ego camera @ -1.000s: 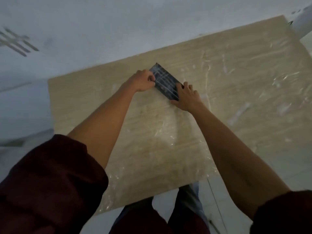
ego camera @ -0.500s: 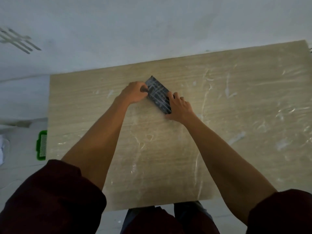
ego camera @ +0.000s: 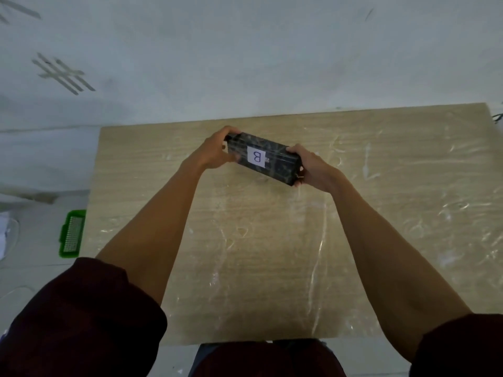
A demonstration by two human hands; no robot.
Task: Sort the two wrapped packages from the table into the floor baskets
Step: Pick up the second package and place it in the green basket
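Observation:
A dark wrapped package (ego camera: 280, 164) is held over the far middle of the wooden table (ego camera: 381, 240), tipped up so its face shows a white label with the letter B, seen mirrored. My left hand (ego camera: 215, 153) grips its left end and my right hand (ego camera: 315, 170) grips its right end. No second package is in view. Part of a green basket (ego camera: 71, 235) shows on the floor beyond the table's left edge.
The tabletop is covered in wrinkled clear plastic film. A pale wall rises behind the table with grey tape strips (ego camera: 65, 74) on it. White stuff (ego camera: 5, 229) lies on the floor at the far left. My legs stand at the table's near edge.
Both hands have lifted the package off the table and turned it, so the B label now faces me. The camera has tilted down, showing the green basket more.

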